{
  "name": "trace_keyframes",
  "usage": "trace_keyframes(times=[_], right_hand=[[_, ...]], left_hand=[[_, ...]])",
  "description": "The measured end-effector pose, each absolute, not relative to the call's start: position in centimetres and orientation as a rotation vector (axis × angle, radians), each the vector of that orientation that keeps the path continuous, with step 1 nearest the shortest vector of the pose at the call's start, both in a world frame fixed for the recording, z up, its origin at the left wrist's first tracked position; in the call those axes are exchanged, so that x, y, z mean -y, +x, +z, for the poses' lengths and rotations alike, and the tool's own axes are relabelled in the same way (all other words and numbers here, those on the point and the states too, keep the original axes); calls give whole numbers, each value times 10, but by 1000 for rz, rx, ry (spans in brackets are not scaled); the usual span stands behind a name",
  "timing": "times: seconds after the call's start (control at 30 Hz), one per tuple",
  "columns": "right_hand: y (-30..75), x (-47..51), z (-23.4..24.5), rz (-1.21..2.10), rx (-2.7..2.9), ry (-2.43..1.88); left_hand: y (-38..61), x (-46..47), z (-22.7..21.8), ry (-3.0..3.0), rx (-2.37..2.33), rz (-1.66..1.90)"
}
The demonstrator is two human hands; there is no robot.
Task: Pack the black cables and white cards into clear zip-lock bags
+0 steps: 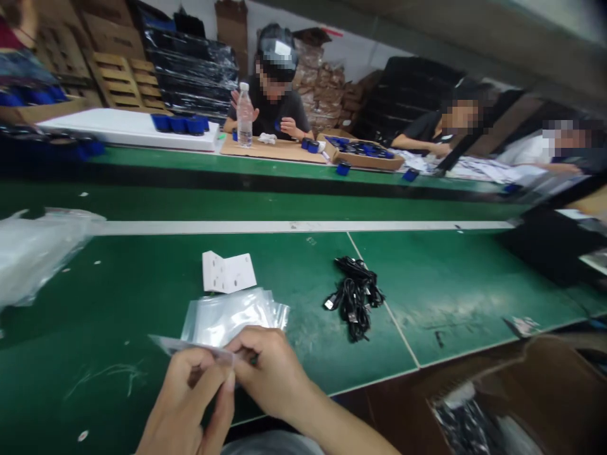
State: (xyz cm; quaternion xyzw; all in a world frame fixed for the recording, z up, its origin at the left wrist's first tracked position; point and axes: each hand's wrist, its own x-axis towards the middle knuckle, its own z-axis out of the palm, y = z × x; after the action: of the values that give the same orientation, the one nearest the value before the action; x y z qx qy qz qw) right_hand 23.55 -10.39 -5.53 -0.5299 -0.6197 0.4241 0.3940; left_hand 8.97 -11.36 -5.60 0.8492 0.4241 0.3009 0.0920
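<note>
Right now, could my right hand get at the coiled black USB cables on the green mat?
Probably yes, once it lets go: the right hand is pinching a clear plastic bag, but nothing stands between it and the bundle of black USB cables.

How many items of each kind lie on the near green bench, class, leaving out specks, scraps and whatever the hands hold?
White punched card: 1
Bundle of black USB cables: 1
Stack of clear plastic bags: 1
Crumpled clear plastic sheet: 1
Total: 4
</note>
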Motion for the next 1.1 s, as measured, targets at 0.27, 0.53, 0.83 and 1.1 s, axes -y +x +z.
trace_keyframes(times=[0.27,0.53,0.83,1.1], right_hand=[[298,105,-25,853,1786,-1432],[414,98,-73,128,1297,-2092],[378,84,-55,240,1595,-1883],[338,117,-29,-6,1852,-2181]], left_hand=[[95,99,-72,2326,-1389,745],[98,91,-76,2262,-1400,623],[101,90,-79,2259,-1379,703],[104,92,-71,2259,-1409,681]])
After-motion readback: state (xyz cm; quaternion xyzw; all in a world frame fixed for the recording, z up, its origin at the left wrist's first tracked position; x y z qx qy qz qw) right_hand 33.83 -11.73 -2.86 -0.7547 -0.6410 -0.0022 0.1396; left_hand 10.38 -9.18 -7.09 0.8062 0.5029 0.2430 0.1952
